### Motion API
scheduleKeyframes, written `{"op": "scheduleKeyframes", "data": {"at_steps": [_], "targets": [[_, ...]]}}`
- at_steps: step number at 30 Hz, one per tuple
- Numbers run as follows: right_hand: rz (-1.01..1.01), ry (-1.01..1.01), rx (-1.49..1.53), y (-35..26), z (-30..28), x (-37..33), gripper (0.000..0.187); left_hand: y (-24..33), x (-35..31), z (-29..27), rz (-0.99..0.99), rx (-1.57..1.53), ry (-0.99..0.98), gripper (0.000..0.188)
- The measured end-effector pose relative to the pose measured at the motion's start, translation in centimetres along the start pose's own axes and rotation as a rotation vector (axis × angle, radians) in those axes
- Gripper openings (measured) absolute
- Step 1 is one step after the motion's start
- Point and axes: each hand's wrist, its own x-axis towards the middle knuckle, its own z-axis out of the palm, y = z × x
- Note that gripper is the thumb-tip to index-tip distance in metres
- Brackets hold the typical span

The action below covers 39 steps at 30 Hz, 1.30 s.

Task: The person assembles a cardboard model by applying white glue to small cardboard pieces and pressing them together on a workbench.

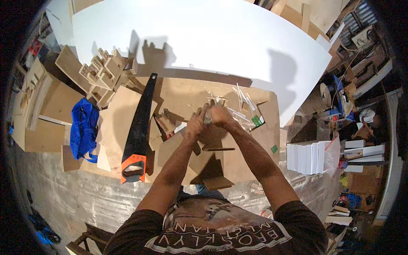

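Observation:
Both my hands meet over the middle of the wooden work board [250, 148]. My left hand [196, 122] reaches forward, its fingers bent round something small. Against it sits my right hand [220, 115], curled like a fist. A greyish lump [207, 117] shows between them, too blurred to name. Just beyond the fingertips lies a small pale wooden piece [218, 101]; whether I touch it cannot be seen. Thin white strips [245, 101] and a green scrap [256, 120] lie right of my hands. Wooden offcuts [165, 123] lie to the left.
A handsaw [139, 123] with an orange handle lies left of my arms. Beyond it are a blue bag [83, 127] and small wooden assemblies [104, 74]. A large white sheet [204, 38] fills the far side. White panels [308, 157] stand stacked at right.

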Motion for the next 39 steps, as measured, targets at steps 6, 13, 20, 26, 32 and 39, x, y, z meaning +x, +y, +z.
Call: {"op": "scheduleKeyframes", "data": {"at_steps": [6,13,20,26,32,39], "targets": [[-0.139,0.12,0.119,1.1,1.5,0.3,0.019,0.5,0.1,0.1,-0.048,-0.06,-0.035,0.078],[-0.142,0.181,0.271,-1.4,0.2,0.0,0.021,-1.1,0.0,1.8,0.027,-0.104,0.098,0.077],[-0.053,0.312,0.399,-1.6,0.1,-1.8,0.02,0.4,-0.3,1.1,-0.055,-0.136,0.015,0.083],[0.353,0.45,0.915,1.7,0.8,-4.6,0.023,1.2,0.3,1.0,-0.08,-0.175,-0.031,0.091],[0.392,0.378,1.342,-0.4,-5.1,-9.3,0.012,-0.5,-3.1,-3.4,0.037,-0.096,0.002,0.09],[0.119,0.31,1.868,-2.2,-7.6,-17.2,0.007,1.5,-12.8,-10.3,-0.058,-0.362,-0.014,0.064]]}}
